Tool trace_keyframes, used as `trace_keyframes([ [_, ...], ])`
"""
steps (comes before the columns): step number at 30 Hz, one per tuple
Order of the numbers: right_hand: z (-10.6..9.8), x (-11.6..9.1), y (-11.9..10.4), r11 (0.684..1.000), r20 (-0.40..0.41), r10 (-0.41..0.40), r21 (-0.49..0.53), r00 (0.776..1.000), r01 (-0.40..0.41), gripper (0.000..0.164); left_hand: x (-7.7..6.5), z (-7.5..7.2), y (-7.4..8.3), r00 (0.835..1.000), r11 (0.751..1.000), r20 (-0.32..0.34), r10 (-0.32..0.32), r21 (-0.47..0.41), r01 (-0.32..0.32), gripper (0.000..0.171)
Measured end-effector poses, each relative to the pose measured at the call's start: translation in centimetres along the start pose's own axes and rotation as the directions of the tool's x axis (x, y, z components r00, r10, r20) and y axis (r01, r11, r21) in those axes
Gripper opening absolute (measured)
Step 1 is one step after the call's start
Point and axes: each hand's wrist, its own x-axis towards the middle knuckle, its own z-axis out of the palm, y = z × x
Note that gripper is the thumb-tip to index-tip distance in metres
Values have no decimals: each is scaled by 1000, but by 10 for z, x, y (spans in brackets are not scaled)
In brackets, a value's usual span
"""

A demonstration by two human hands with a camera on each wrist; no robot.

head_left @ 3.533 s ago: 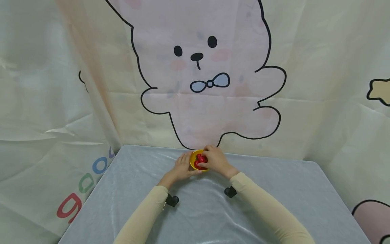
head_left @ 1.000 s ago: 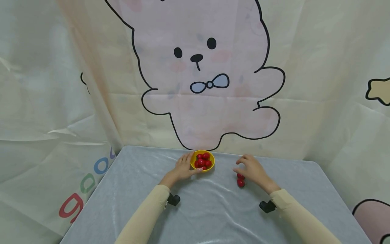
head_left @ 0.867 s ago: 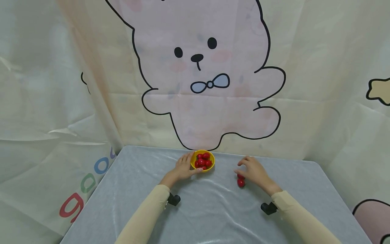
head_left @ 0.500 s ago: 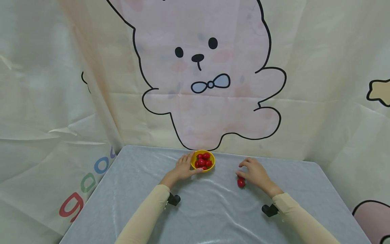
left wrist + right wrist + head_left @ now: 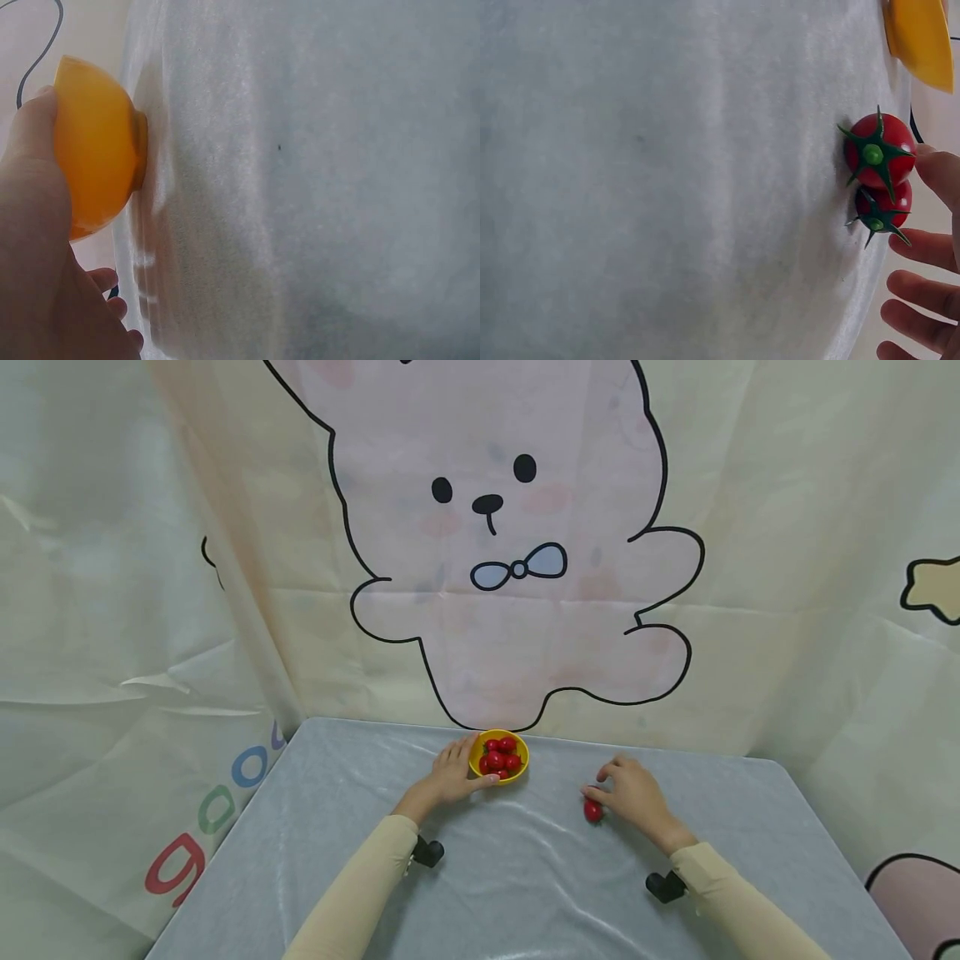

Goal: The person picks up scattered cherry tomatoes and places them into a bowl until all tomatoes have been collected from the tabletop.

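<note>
Yellow bowl [image 5: 527, 758] stands near the table's back edge, with several red cherry tomatoes [image 5: 495, 760] in it. My left hand [image 5: 446, 778] holds the bowl from its left side, thumb at the near rim, as the left wrist view also shows against its orange-yellow wall [image 5: 94, 154]. To the right, my right hand [image 5: 636, 793] reaches over two cherry tomatoes on the table, thumb and forefinger apart. In the right wrist view the nearer tomato [image 5: 864, 169] has a green star-shaped stem cap; the other tomato [image 5: 902, 198] sits behind it, with the forefinger's tip right beside it.
A pale grey-blue cloth covers the table [image 5: 495, 877]. Behind it hangs a cream curtain [image 5: 765, 677] printed with a cartoon bear. A black wrist mount sits on each sleeve, the right mount [image 5: 666, 887] low over the table.
Since 3.5 s ago my right hand has left the bowl and moved right to the two tomatoes. Over the last second it has come slightly nearer and lower. The left hand stays at the bowl.
</note>
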Motion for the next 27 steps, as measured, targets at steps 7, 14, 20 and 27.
trace_keyframes([
  [7,4,-2,-1,999,43,40,3,998,-40,36,0,1,0,1000,1000,9,-9,9,9,102],
  [14,6,0,-1,998,79,61,-9,995,-61,37,0,2,-1,1000,1000,4,-1,7,1,101],
  [20,6,1,-2,999,79,34,-26,996,-32,37,1,2,-1,1000,1000,-6,3,-4,-3,101],
  [27,4,3,-4,999,99,33,-23,995,-31,34,1,2,-1,1000,1000,-5,2,1,-2,101],
])
